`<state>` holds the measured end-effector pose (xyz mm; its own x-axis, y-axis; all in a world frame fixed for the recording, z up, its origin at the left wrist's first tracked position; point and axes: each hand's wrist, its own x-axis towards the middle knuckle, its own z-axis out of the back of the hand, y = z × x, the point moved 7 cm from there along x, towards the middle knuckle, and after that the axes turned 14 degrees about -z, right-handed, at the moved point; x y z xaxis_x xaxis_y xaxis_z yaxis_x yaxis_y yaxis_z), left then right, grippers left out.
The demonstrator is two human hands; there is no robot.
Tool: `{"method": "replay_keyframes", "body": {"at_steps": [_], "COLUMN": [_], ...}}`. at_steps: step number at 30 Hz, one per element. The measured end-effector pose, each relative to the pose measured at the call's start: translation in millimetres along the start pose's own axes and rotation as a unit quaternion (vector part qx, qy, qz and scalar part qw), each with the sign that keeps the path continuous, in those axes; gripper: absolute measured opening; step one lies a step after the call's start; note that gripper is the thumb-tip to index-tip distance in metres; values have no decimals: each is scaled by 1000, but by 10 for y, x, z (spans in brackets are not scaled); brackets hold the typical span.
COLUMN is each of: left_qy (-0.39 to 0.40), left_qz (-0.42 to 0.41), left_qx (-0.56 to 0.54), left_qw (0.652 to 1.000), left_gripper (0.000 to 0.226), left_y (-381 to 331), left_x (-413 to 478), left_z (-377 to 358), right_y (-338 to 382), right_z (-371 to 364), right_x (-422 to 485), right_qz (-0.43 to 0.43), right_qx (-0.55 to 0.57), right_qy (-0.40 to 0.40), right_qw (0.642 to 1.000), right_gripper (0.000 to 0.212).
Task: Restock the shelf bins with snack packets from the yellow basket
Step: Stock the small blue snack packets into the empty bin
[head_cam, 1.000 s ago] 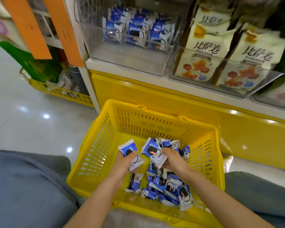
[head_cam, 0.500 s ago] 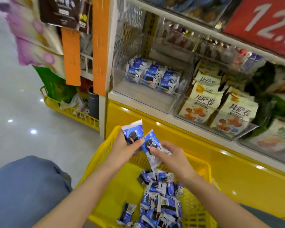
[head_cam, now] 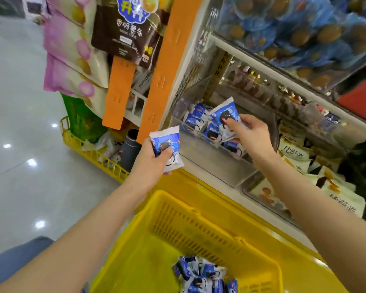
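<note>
The yellow basket [head_cam: 178,225] sits low in front of me with several blue-and-white snack packets [head_cam: 203,275] heaped at its near end. My left hand [head_cam: 150,159] grips one blue snack packet [head_cam: 167,144] just outside the front left corner of the clear shelf bin [head_cam: 211,163]. My right hand [head_cam: 249,134] holds another blue packet [head_cam: 225,117] over the bin, above several matching packets [head_cam: 197,119] stacked at the bin's back.
A neighbouring clear bin [head_cam: 262,197] to the right holds cream-coloured packets [head_cam: 336,191]. An orange upright strip [head_cam: 163,66] borders the shelf's left side. A second yellow basket [head_cam: 93,153] with goods stands on the shiny floor at left. Blue packets fill the shelf above [head_cam: 294,28].
Both hands have risen from the basket, each with a blue packet. The right hand has reached out over the shelf bin; the left hand stopped at the bin's front corner.
</note>
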<state>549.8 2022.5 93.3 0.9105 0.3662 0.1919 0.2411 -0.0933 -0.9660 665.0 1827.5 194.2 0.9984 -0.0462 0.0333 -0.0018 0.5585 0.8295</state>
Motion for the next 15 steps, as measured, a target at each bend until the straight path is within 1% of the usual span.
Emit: {"method": "replay_keyframes", "body": {"at_steps": [2, 4, 5, 8, 11, 13, 15], "left_qy": [-3, -2, -1, -9, -25, -28, -29], "left_qz": [12, 28, 35, 53, 60, 61, 65], "left_qx": [-23, -46, -54, -74, -83, -92, -104], "left_qw": [1000, 999, 998, 996, 994, 994, 992], "left_gripper": [41, 44, 45, 43, 42, 42, 40], "left_y": [-2, 6, 11, 38, 60, 68, 71], "left_x": [53, 103, 128, 213, 292, 325, 342], "left_z": [1, -3, -1, 39, 85, 87, 75], "right_y": [38, 64, 70, 42, -3, -11, -5], "right_z": [-164, -348, -444, -725, -957, -1057, -1103], "right_x": [288, 498, 571, 712, 801, 836, 854], "right_qz": [-9, 2, 7, 6, -14, -15, 3], "right_qx": [-95, -168, -186, -222, -247, -246, -267], "right_qy": [-3, 25, 48, 113, 159, 177, 165], "right_qw": [995, 985, 981, 968, 956, 953, 949], "right_gripper": [39, 45, 46, 46, 45, 42, 37]}}
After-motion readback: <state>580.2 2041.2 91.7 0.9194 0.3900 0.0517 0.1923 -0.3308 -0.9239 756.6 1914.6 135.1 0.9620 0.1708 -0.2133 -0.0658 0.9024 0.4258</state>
